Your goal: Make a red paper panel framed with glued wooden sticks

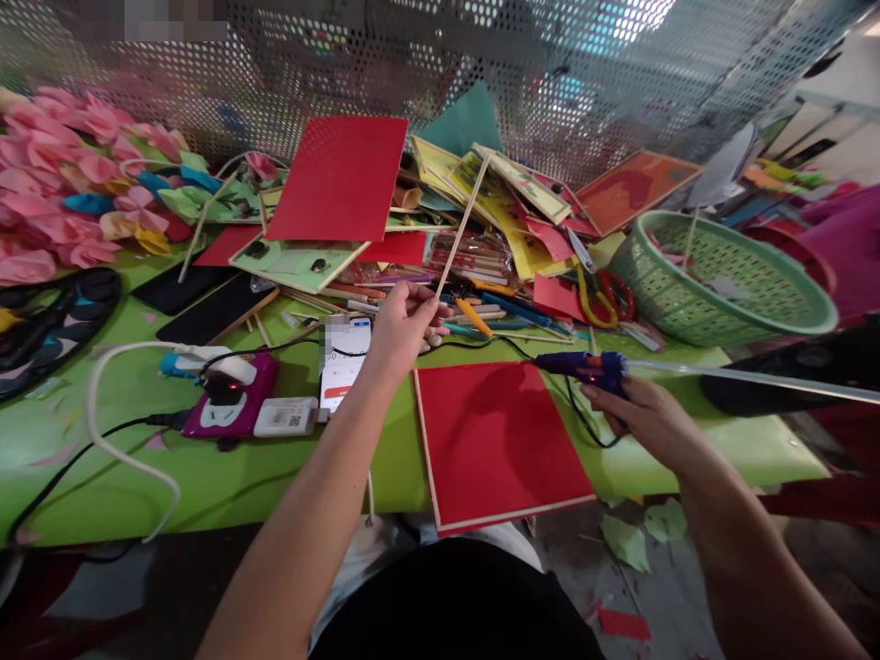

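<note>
My left hand point(411, 316) pinches the lower end of a thin wooden stick point(464, 226), which slants up and away over the pile. In my right hand point(643, 412) is a blue hot glue gun point(595, 368) with a small red light on; a long clear glue stick point(749, 378) sticks out behind it. The nozzle points left, above the far edge of a red square board point(499, 445). Pale wooden strips line this board's left and near edges. The board lies at the table's near edge, between my forearms.
A purple power strip point(237, 394) with plugs and cables stands left, beside a lit phone point(344, 362). Behind lie a raised red card point(340, 179), scissors point(598, 298) and orange-handled pliers point(473, 316). A green basket point(729, 275) stands right; pink paper flowers point(75, 183) are heaped left.
</note>
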`<action>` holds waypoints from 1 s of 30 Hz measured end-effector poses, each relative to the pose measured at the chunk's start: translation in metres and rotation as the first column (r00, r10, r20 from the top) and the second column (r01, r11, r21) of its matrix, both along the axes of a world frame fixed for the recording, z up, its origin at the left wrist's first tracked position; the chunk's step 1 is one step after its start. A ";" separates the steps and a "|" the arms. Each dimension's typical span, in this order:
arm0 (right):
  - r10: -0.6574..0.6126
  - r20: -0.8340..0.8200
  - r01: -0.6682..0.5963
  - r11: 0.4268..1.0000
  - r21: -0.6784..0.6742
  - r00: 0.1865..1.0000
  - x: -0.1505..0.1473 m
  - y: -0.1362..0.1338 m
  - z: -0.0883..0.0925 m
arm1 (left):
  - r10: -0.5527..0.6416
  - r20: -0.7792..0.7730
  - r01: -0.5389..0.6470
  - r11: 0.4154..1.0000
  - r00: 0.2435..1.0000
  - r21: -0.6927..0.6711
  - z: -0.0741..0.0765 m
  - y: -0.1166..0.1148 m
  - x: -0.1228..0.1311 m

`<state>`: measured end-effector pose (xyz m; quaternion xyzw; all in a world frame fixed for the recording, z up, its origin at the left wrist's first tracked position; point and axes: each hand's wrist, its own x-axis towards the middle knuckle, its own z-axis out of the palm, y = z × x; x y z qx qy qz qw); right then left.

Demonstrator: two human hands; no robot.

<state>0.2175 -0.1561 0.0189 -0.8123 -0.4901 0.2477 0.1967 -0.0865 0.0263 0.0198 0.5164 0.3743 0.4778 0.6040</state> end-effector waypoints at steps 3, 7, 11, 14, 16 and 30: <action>-0.016 0.017 0.016 1.000 0.008 1.000 0.003 -0.002 0.000 | 0.001 -0.004 -0.001 1.000 1.000 -0.008 0.000 0.000 0.000; -0.036 0.046 0.035 0.999 0.010 0.998 0.005 -0.004 0.001 | 0.009 -0.006 -0.009 1.000 1.000 -0.006 0.000 0.000 0.000; -0.032 0.063 0.032 0.999 0.009 0.998 0.003 -0.003 0.003 | 0.014 -0.012 -0.014 1.000 1.000 0.006 0.001 0.000 0.000; -0.028 0.072 0.027 1.000 0.010 0.997 0.001 -0.002 0.005 | 0.015 -0.014 -0.015 1.000 1.000 -0.003 0.002 0.000 0.000; -0.025 0.077 0.025 1.000 0.013 0.997 0.000 -0.001 0.006 | 0.010 -0.016 -0.010 1.000 1.000 -0.006 0.002 0.000 0.000; -0.032 0.054 0.030 0.999 0.024 0.998 0.001 -0.005 0.006 | -0.013 0.009 0.013 1.000 1.000 0.006 0.002 -0.001 0.000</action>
